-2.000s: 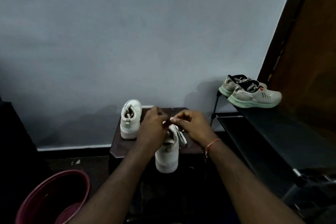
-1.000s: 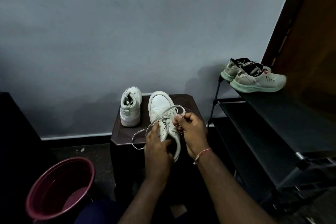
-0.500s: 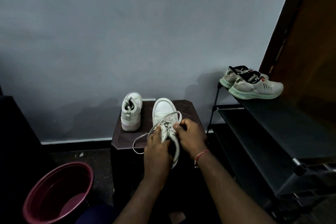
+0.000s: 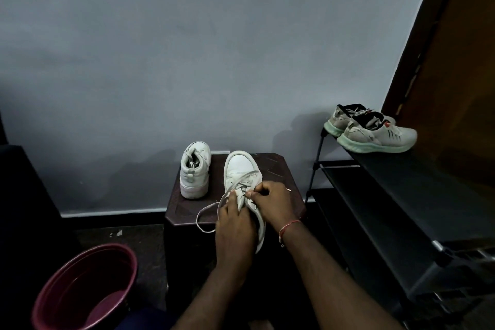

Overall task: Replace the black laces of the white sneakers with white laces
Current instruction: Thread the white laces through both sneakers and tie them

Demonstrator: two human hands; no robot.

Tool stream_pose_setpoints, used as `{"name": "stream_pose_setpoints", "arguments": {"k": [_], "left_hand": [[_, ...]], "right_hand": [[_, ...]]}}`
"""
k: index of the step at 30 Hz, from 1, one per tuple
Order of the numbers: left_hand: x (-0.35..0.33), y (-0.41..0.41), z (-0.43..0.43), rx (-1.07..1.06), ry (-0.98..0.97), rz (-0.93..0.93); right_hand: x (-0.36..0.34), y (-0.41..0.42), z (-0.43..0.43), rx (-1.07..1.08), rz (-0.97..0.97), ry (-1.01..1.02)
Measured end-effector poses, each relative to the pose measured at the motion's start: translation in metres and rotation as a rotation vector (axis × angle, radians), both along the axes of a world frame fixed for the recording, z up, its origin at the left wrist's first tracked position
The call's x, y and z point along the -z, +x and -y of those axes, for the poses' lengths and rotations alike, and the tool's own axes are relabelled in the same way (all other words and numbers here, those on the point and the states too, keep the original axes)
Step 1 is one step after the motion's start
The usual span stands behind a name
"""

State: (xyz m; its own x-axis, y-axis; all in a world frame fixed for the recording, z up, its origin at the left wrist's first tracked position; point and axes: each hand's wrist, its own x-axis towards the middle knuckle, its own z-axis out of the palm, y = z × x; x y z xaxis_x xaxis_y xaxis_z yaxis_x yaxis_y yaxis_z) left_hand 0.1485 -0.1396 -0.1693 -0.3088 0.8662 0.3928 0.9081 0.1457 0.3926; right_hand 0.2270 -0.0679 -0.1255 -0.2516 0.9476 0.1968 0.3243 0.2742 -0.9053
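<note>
The sneaker lies on the dark worktop, toe towards 12 o'clock, with its partner at its 10 o'clock. The white lace already crosses the eyelets, and a slack loop trails off towards 8 o'clock. The right hand has its grip pinched on the lace at the upper eyelets. The left hand covers the heel half, and its grip cannot be made out. This looks like late threading or tightening. Next, the slack wants drawing through evenly.
</note>
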Motion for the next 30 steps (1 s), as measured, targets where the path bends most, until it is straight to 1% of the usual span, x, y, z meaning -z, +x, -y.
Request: {"name": "stream_pose_setpoints", "arguments": {"k": [3,6,7,9,10,12,15,17,19,22,25,27,30], "left_hand": [[0.0,0.001,0.003,-0.02,0.025,0.041],[0.0,0.001,0.006,-0.028,0.049,0.126],[-0.001,0.001,0.006,-0.023,0.04,0.152],[-0.006,0.001,0.005,-0.014,0.005,0.184],[-0.009,0.001,0.005,-0.013,-0.022,0.184],[-0.015,0.0,0.007,-0.004,-0.091,0.179],[-0.021,-0.002,0.009,0.028,-0.189,0.17],[-0.021,-0.004,0.005,0.017,-0.184,0.151],[-0.026,-0.005,-0.005,-0.014,-0.164,0.137],[-0.045,-0.008,-0.022,-0.072,-0.225,0.158],[-0.062,-0.01,-0.033,-0.233,-0.219,0.149],[-0.064,-0.01,-0.038,-0.276,-0.201,0.138],[-0.062,-0.01,-0.041,-0.295,-0.151,0.164]], "right_hand": [[-0.002,0.002,-0.001,-0.033,0.047,0.021],[-0.004,0.008,0.004,-0.109,0.191,0.094],[-0.003,0.009,0.008,-0.126,0.205,0.105],[0.004,0.012,0.016,-0.161,0.2,0.045],[0.007,0.013,0.019,-0.178,0.23,0.016],[0.013,0.016,0.02,-0.192,0.315,0.057],[0.012,0.016,0.018,-0.18,0.363,0.128],[0.009,0.011,0.021,-0.148,0.389,0.141],[0.009,0.007,0.019,-0.096,0.373,0.15],[0.012,0.004,0.003,-0.088,0.322,0.054],[0.008,0.001,-0.008,-0.117,0.351,-0.043],[0.005,0.003,-0.008,-0.135,0.373,-0.029],[0.008,0.003,-0.009,-0.141,0.336,-0.013]]}}
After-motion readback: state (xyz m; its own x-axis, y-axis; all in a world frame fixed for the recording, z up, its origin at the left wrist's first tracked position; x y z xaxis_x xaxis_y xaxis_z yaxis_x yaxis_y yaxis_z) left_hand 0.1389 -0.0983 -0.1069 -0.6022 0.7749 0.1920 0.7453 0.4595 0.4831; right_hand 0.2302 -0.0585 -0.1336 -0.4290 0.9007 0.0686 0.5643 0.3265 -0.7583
